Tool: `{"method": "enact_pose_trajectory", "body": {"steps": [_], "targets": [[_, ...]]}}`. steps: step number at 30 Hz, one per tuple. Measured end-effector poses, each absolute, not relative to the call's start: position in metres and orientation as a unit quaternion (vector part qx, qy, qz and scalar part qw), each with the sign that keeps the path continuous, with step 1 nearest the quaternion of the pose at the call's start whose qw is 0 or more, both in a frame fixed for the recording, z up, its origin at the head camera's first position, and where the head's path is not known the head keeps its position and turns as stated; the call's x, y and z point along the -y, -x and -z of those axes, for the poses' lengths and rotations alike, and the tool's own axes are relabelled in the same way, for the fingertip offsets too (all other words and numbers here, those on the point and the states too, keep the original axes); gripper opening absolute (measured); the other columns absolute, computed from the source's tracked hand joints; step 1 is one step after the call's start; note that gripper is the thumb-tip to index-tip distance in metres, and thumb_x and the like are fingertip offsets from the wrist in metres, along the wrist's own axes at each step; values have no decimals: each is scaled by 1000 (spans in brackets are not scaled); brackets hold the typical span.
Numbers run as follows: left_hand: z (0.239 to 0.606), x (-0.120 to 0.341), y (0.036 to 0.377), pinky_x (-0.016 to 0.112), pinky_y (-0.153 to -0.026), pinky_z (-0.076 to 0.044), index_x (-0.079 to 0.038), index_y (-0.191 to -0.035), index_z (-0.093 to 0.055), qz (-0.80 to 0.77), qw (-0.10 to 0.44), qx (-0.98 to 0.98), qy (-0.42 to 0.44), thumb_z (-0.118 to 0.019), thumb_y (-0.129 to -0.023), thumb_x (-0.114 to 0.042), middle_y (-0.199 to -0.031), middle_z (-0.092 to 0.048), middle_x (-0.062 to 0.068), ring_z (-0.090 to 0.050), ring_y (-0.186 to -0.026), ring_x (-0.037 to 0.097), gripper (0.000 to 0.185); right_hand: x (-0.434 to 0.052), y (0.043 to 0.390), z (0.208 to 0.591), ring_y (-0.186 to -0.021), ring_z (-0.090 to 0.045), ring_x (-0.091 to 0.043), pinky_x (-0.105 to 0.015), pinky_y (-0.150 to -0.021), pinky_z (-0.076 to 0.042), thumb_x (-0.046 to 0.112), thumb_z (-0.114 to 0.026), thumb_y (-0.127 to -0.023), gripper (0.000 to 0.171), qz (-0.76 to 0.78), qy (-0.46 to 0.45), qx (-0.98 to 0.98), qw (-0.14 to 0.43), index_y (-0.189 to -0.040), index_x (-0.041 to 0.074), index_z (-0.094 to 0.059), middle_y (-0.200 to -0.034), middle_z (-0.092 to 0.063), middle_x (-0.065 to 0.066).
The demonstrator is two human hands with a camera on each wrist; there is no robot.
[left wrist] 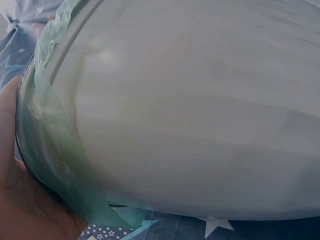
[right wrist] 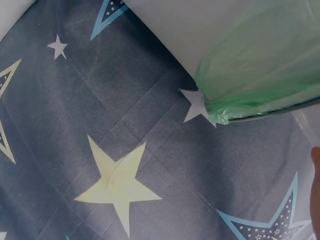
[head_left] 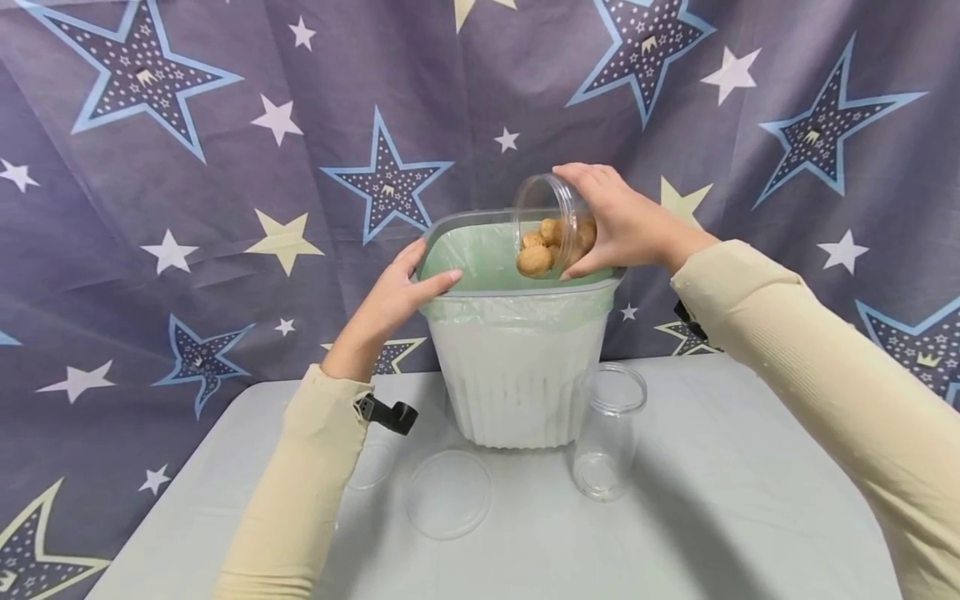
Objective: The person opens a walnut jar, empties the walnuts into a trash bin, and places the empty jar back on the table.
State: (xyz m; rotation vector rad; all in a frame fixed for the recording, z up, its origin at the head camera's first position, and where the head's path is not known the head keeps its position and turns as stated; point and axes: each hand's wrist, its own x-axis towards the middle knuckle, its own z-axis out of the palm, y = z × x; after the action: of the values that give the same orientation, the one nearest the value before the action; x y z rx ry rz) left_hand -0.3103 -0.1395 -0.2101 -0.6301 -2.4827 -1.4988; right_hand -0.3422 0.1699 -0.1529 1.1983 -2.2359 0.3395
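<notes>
My right hand (head_left: 617, 215) grips a clear plastic jar (head_left: 564, 204) tipped on its side over the bin, its mouth facing left. Several round golden-brown lumps (head_left: 534, 260) lie inside it near the mouth. The white trash bin (head_left: 525, 371) stands upright, lined with a thin green bag (head_left: 476, 250) folded over its rim. At the bin's left corner my left hand (head_left: 393, 292) holds the rim, thumb laid over the top edge. The left wrist view shows this hand (left wrist: 25, 200) against the bagged rim. Only a sliver of the right hand (right wrist: 316, 190) shows in the right wrist view.
A second clear jar (head_left: 603, 442), uncapped, stands on the table (head_left: 720, 467) by the bin's front right. Two clear round lids, a large lid (head_left: 450, 496) and a smaller lid (head_left: 371, 465), lie in front. A star-patterned curtain (head_left: 225, 275) hangs close behind the bin.
</notes>
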Motion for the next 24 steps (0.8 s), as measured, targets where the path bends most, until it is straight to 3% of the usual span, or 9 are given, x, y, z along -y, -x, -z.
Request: {"method": "enact_pose_trajectory", "body": {"steps": [4, 11, 24], "targets": [[211, 140, 313, 40, -116, -13, -7, -149, -23, 508, 87, 828, 220, -63, -88, -20, -156, -16, 11, -13, -143, 23, 74, -172, 341, 153, -127, -31, -40, -50, -109, -24, 30, -93, -50, 114, -127, -431, 845, 289, -138, -8, -31, -138, -37, -25], [212, 140, 310, 39, -116, -13, -9, -150, -23, 502, 88, 834, 208, -64, -88, -29, -157, -16, 9, -13, -143, 19, 76, -173, 341, 151, -126, -34, -39, -47, -110, -23, 33, -94, -47, 117, -136, -449, 828, 307, -137, -9, -33, -136, -40, -25], [210, 139, 312, 39, -116, -12, -7, -150, -20, 497, 80, 841, 198, -63, -89, -31, -157, -13, 8, -10, -144, 18, 79, -178, 343, 151, -129, -30, -38, -47, -110, -26, 31, -94, -46, 119, -116, -445, 829, 317, -140, -6, -31, -140, -36, -24]]}}
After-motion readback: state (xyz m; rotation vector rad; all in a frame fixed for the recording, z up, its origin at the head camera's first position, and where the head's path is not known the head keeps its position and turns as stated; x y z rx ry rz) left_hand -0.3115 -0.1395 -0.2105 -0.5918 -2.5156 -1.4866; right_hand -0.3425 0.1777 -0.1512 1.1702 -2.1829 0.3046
